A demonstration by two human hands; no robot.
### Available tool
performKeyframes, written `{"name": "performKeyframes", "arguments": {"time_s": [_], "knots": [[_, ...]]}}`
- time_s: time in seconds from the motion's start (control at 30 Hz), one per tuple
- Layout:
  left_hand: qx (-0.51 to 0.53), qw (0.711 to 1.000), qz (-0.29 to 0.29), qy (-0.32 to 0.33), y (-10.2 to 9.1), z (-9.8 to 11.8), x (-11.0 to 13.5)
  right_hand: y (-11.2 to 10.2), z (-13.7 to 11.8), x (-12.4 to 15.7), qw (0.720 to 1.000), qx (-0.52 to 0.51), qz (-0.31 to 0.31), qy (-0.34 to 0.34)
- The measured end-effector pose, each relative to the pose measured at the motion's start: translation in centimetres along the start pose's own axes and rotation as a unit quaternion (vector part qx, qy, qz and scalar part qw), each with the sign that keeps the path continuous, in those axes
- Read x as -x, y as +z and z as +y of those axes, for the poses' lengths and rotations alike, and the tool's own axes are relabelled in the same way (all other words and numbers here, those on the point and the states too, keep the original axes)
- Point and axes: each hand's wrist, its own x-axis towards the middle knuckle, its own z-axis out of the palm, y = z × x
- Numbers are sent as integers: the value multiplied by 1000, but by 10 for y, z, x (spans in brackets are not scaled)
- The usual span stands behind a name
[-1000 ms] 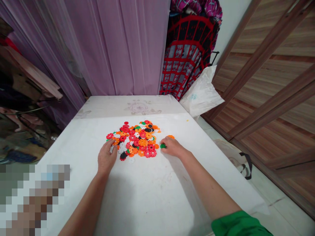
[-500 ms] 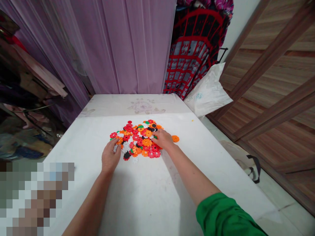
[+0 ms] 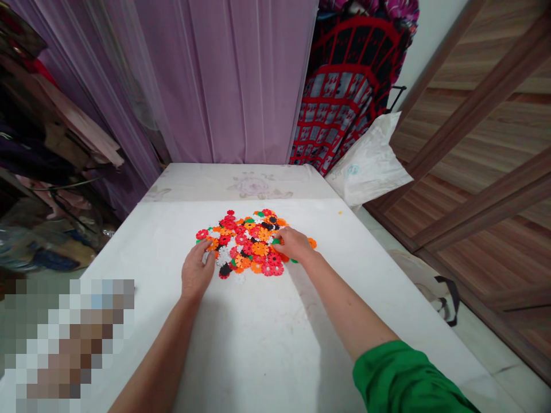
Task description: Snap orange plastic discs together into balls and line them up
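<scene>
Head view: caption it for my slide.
Left hand and right hand touch a pile of multicoloured plastic flower-shaped discs on a white table.

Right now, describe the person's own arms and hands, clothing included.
The left hand and right hand are bare: no gloves, rings or watch show. A green sleeve covers the upper right arm; the left forearm shows no sleeve.

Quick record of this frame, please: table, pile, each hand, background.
table: white, cloth-covered
pile: flower-shaped discs, red, orange, white, black, green, mid-table
left hand: flat, fingertips on pile's left edge
right hand: curled over pile's right edge; grip hidden
stray: orange disc by right hand
background: purple curtain, white bag
</scene>
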Motion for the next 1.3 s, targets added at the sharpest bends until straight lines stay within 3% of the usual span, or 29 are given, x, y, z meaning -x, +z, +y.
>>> {"name": "performKeyframes", "arguments": {"time_s": [0.23, 0.4, 0.57, 1.3], "knots": [[2, 1000, 0, 0, 1, 0, 0, -11, 15, 18, 997, -36, 37, 51], [-1, 1000, -3, -12, 1, -1, 0, -13, 37, 49, 994, -84, 15, 64], [-1, 1000, -8, -15, 0, 0, -1, -5, 43, 68, 991, -106, 5, 76], [-3, 1000, -13, -5, -1, 2, -1, -7, 35, 64, 999, -17, -40, 27]]}}
